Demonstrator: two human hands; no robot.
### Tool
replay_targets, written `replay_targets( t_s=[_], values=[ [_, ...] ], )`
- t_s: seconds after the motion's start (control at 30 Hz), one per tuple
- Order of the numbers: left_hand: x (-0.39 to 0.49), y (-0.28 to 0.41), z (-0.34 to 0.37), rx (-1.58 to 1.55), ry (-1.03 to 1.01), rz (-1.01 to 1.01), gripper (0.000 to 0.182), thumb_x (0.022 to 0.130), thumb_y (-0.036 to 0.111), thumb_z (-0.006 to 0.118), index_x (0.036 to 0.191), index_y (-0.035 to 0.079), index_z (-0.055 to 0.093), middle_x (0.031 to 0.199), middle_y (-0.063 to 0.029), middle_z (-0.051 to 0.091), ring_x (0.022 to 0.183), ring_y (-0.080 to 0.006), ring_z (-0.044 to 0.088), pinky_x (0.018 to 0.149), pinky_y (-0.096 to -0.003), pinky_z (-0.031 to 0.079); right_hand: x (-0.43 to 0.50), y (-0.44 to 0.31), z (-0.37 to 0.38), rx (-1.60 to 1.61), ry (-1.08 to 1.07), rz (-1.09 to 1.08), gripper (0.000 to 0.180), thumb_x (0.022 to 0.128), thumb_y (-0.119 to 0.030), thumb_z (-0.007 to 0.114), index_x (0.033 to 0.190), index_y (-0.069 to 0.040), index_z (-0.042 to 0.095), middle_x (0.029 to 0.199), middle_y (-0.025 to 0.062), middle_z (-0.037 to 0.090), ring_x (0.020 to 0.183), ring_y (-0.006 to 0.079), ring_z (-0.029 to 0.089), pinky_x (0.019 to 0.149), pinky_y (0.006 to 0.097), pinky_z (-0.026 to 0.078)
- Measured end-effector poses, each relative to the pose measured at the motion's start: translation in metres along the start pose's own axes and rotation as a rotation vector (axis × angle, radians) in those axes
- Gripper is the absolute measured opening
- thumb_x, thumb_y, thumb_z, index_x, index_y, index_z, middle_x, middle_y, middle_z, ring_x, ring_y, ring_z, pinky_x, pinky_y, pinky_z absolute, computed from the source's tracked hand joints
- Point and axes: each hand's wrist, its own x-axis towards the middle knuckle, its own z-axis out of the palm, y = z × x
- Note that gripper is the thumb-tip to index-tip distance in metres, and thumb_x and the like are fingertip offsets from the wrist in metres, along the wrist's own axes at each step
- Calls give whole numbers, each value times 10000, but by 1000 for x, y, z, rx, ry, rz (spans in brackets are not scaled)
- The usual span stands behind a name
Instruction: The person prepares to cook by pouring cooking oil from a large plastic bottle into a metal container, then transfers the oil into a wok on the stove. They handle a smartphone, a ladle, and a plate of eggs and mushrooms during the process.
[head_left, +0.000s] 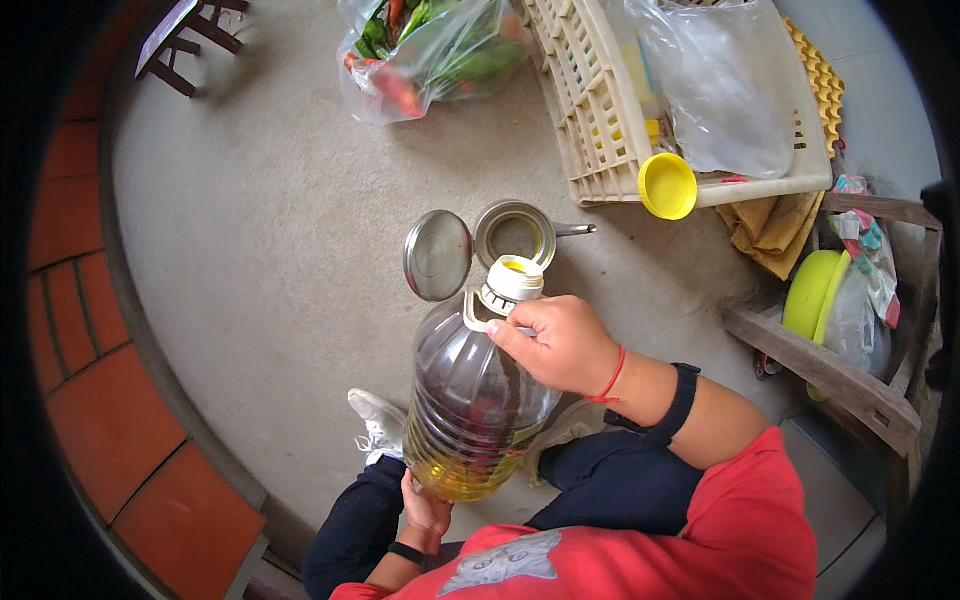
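Observation:
A large clear plastic oil jug is tilted in front of me, with a little yellow oil low inside. My right hand grips the white carrying handle at its neck. Under the jug's base, my left hand supports it, partly hidden. The uncapped white mouth points away from me and overlaps the near rim of a metal oil pot in view; I cannot tell whether they touch. No stream of oil shows. The pot's round lid stands open at the left, and its spout points right.
A yellow screw cap is at the corner of a cream plastic crate holding plastic bags. Beyond the pot, a clear bag of red and green peppers lies on the concrete floor. A wooden frame stands right; a small stool is far left.

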Motion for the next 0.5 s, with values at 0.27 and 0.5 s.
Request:
replay_targets(
  t_s=[0.27, 0.5],
  values=[
    [-11, -1, -15, -28, -12, -25, 838, 872, 690, 216, 1428, 85, 382, 1455, -96, 417, 1328, -273, 388, 1096, -396, 287, 1, 8, 2, 20, -44, 22, 408, 868, -344, 617, 615, -25, 603, 558, 198, 528, 525, 382, 546, 479, 439, 416],
    [-26, -3, -9, -14, 7, 4, 886, 853, 720, 249, 1416, 48, 384, 1436, -108, 437, 1302, -260, 417, 1072, -374, 306, 1, 6, 2, 34, -54, 14, 409, 876, -333, 604, 610, -22, 597, 561, 196, 540, 534, 383, 553, 492, 447, 421]
  ],
)
